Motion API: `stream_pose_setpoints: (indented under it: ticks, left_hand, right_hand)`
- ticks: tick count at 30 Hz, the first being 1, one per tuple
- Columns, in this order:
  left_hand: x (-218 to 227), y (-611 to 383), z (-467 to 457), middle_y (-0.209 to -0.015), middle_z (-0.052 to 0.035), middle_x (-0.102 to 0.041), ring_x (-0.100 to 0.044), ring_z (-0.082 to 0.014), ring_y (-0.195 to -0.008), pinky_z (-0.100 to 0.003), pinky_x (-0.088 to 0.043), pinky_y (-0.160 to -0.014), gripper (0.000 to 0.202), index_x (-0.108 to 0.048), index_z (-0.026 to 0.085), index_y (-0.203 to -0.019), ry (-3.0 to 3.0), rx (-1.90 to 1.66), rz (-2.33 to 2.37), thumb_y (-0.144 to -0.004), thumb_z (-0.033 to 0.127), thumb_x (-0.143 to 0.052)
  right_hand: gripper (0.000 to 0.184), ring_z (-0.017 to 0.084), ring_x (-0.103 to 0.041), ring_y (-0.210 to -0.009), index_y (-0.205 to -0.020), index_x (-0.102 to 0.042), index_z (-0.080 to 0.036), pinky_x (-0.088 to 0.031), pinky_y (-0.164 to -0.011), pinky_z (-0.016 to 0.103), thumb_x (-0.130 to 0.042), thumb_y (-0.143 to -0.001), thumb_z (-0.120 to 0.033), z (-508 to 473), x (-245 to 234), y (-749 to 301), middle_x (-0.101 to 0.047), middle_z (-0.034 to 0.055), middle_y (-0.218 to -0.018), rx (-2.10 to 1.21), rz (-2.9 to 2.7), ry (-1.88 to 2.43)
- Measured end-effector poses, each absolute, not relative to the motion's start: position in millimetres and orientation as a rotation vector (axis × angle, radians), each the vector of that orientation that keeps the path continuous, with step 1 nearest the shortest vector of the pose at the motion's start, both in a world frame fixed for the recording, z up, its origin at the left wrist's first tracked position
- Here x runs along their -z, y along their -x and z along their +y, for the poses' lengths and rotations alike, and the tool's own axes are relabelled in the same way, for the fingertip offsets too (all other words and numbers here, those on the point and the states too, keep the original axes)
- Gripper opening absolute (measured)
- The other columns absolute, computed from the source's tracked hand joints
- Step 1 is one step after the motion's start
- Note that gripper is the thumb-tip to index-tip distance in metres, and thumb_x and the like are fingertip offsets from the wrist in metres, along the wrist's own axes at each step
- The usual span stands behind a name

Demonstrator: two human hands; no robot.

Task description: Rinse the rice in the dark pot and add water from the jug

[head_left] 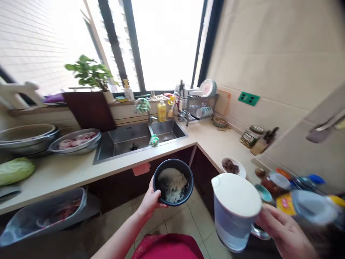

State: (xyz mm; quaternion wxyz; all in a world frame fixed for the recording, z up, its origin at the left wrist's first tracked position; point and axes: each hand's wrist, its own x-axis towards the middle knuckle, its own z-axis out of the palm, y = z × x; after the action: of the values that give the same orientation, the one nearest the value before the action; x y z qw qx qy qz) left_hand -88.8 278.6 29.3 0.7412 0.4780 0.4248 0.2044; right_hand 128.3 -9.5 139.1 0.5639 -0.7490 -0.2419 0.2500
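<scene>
My left hand (149, 200) grips the underside and rim of a black rice cooker inner pot (185, 180), held tilted towards me above the floor. Wet white rice (172, 184) lies inside it. My right hand (284, 230) holds a water filter pitcher (234, 212) with a white lid and translucent body by its handle, which is mostly hidden behind my fingers. The pitcher hangs to the right of the pot, apart from it, and in front of the counter's corner.
A steel double sink (137, 142) with a faucet lies ahead, with a dish rack (196, 104) to its right. Steel bowls, one holding meat (75, 141), and a cabbage (14, 171) stand left. Jars and bottles crowd the right counter. A lined bin (45, 216) sits below left.
</scene>
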Motion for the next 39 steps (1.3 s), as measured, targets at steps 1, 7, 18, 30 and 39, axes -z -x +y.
stream_pose_setpoints:
  ticks: [1, 7, 18, 30, 39]
  left_hand:
    - [-37, 94, 300, -0.124, -0.0104, -0.051, -0.061, -0.0128, -0.048, -0.032, -0.054, -0.043, 0.094, -0.007, 0.041, -0.144, -1.062, -0.497, 0.92, -0.065, 0.007, -0.046]
    - [-63, 107, 406, -0.136, -0.0115, -0.044, -0.062, -0.0139, -0.052, -0.031, -0.054, -0.041, 0.096, -0.005, 0.04, -0.145, -0.985, -0.708, 0.973, -0.064, 0.007, -0.045]
    - [-60, 79, 556, -0.139, -0.0108, -0.043, -0.058, -0.009, -0.044, -0.023, -0.047, -0.033, 0.09, -0.006, 0.04, -0.145, -0.874, -0.871, 1.11, -0.068, 0.007, -0.041]
    - [-71, 57, 666, -0.134, -0.0114, -0.046, -0.062, -0.0142, -0.047, -0.023, -0.047, -0.031, 0.089, -0.015, 0.038, -0.141, -0.992, -0.642, 1.159, -0.061, 0.009, -0.041]
    - [-72, 72, 727, -0.108, -0.0088, -0.059, -0.063, -0.0193, -0.05, -0.03, -0.051, -0.037, 0.09, -0.02, 0.034, -0.142, -0.97, -0.484, 1.075, -0.058, 0.01, -0.044]
  right_hand:
    - [0.039, 0.016, -0.042, -0.045, -0.056, -0.057, -0.028, -0.034, -0.04, 0.029, -0.061, -0.065, -0.065, 30, -141, -129, -0.042, 0.0009, -0.05, -0.664, -0.632, 1.759]
    - [0.052, 0.009, -0.022, -0.048, -0.056, -0.036, -0.021, -0.018, -0.043, 0.024, -0.056, -0.072, -0.067, 250, -164, -137, -0.026, -0.0062, -0.051, -0.936, -1.157, 1.803]
    - [0.05, 0.01, -0.026, -0.053, -0.059, -0.034, -0.021, -0.02, -0.047, 0.025, -0.046, -0.077, -0.065, 500, -165, -186, -0.029, -0.0054, -0.057, -1.052, -1.794, 1.845]
    - [0.042, 0.011, -0.027, -0.051, -0.054, -0.037, -0.021, -0.018, -0.047, 0.026, -0.045, -0.076, -0.055, 633, -166, -218, -0.033, -0.0042, -0.051, -0.9, -2.077, 1.981]
    - [0.043, 0.01, -0.028, -0.052, -0.053, -0.039, -0.02, -0.018, -0.046, 0.025, -0.051, -0.075, -0.055, 655, -161, -217, -0.032, -0.0045, -0.051, -0.942, -1.868, 2.001]
